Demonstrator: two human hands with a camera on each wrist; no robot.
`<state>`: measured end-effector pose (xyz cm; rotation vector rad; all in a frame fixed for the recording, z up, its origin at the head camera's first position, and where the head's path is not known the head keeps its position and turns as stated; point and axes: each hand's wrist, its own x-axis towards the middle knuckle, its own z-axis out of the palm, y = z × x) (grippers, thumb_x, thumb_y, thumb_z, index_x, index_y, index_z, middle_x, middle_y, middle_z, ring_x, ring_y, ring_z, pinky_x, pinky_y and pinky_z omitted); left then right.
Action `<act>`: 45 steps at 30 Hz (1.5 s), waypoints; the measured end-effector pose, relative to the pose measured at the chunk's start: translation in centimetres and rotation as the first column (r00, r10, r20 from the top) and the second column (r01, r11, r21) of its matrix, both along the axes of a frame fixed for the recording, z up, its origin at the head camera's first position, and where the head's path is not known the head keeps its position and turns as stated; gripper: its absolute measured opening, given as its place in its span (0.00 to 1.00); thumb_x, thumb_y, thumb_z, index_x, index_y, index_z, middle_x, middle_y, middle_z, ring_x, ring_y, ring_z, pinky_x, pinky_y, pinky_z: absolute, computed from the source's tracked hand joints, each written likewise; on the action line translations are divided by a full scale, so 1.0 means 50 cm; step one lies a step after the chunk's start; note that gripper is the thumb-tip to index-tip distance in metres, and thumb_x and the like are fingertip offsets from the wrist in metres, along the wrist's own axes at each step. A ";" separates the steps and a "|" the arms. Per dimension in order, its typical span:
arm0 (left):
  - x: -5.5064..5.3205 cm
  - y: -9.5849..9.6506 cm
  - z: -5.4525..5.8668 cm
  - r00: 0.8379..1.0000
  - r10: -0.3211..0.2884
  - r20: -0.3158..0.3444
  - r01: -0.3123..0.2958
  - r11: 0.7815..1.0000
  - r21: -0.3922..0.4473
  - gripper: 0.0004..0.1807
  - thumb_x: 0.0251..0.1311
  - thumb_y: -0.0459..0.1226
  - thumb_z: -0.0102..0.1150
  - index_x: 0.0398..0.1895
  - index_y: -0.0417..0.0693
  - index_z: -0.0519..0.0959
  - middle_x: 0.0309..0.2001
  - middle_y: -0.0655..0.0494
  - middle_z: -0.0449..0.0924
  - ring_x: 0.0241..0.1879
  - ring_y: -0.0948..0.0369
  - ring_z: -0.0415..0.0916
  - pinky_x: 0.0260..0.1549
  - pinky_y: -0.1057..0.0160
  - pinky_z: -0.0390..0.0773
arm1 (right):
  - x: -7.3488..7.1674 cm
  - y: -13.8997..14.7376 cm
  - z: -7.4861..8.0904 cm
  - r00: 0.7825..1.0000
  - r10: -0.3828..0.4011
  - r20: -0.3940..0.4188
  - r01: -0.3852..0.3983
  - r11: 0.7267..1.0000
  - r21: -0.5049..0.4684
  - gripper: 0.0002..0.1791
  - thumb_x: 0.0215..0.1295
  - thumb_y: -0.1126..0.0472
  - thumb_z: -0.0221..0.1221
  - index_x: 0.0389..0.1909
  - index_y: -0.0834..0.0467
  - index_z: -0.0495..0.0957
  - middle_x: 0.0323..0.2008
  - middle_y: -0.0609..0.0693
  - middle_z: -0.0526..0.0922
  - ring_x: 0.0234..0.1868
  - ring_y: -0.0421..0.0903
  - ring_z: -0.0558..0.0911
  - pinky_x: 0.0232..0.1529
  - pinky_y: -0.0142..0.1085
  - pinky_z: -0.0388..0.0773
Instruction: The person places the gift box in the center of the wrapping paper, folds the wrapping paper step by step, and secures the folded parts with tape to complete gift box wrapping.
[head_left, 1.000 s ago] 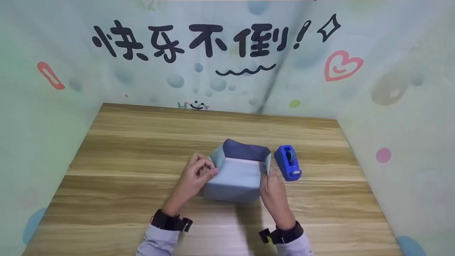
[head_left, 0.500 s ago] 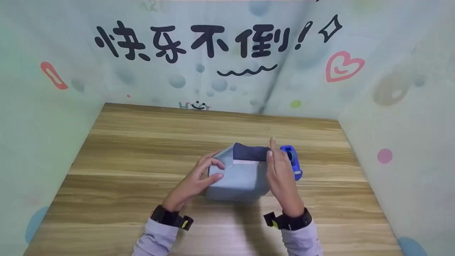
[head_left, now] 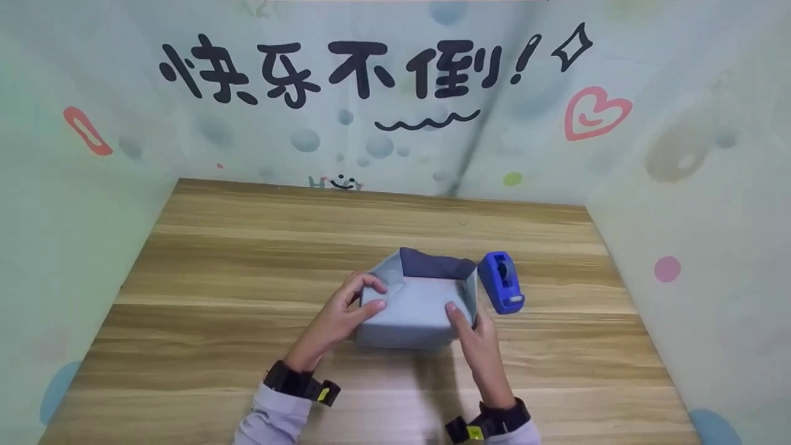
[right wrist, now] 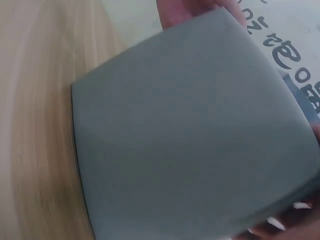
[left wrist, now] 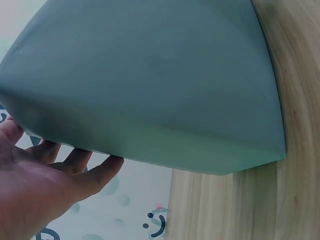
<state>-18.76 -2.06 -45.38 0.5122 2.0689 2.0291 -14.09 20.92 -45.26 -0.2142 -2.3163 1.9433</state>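
Note:
A box-shaped package [head_left: 411, 315] in pale blue-grey wrapping paper stands on the wooden table. At its far side a paper flap [head_left: 435, 264] stands up, dark blue on its inner face. Below that flap a thin pinkish strip shows. My left hand [head_left: 340, 312] grips the left end, thumb on top and fingers at the folded side flap [head_left: 389, 277]. In the left wrist view, the fingertips [left wrist: 112, 162] press along the paper's edge. My right hand [head_left: 482, 346] holds the right end, thumb on top and its other fingers mostly hidden behind the side.
A blue tape dispenser [head_left: 502, 283] stands just right of the package on the wooden table [head_left: 247, 259]. Printed cloth walls [head_left: 346, 142] enclose the table at the back and both sides.
The left hand has moved from the left flap's edge to a grip with thumb on top. My right hand rose flat beside the right end, then came down with its thumb on top.

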 end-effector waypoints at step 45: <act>0.014 0.046 0.005 0.953 0.303 0.010 -0.296 0.939 -0.172 0.51 0.40 0.48 0.73 0.68 0.45 0.56 0.66 0.43 0.60 0.63 0.48 0.60 0.62 0.45 0.61 | -0.051 0.029 0.011 0.986 0.140 0.091 -0.125 0.980 -0.153 0.49 0.49 0.64 0.67 0.71 0.58 0.50 0.69 0.57 0.58 0.66 0.51 0.60 0.69 0.49 0.53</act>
